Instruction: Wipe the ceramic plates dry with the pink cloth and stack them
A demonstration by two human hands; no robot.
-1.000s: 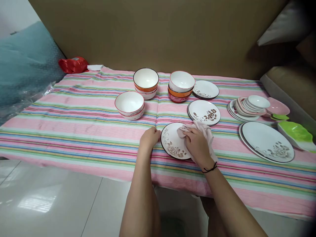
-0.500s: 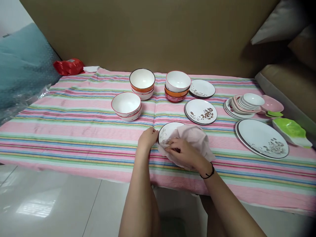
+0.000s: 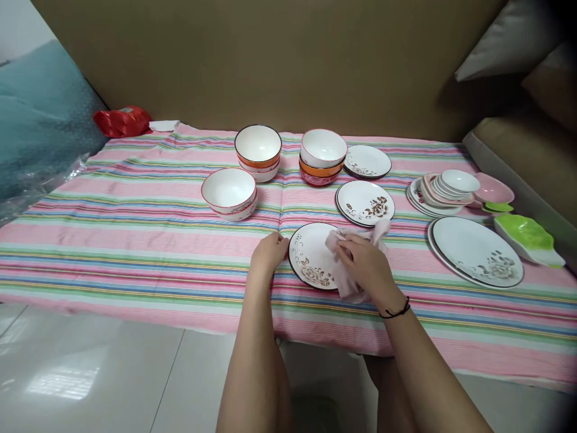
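Observation:
A small white plate with a dark rim and brown flower print lies near the front edge of the striped tablecloth. My left hand rests at the plate's left rim with fingers curled against it. My right hand is closed on a pale pink cloth and presses it onto the right half of the plate. A black band circles my right wrist.
Behind are two more flowered plates, three stacks of bowls, stacked saucers, a large plate, pink and green dishes. A red bag lies far left.
The cloth covered most of the plate's lower left half a second ago; my right hand has swept it back to the plate's right side, uncovering the flower print. My left hand stayed put.

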